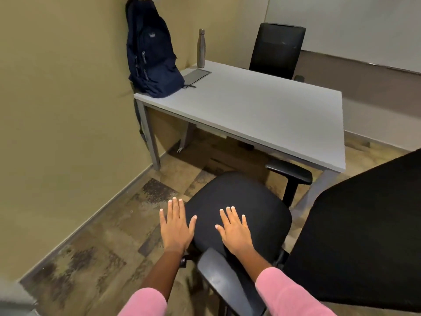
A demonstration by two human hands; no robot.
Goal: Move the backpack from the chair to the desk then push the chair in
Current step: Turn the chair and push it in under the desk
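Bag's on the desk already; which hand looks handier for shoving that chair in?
Probably the right hand: it hovers open over the chair seat, nearer the backrest. The left hand hangs off the seat's edge.

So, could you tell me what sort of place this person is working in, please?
Probably a small study room or office: a plain grey rectangular desk set in a corner, two black office chairs, the near one pulled out and the other across the desk, and a whiteboard on the far wall.

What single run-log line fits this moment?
backpack: on desk | chair: seat bare, not pushed in | left hand: open | right hand: open, over seat
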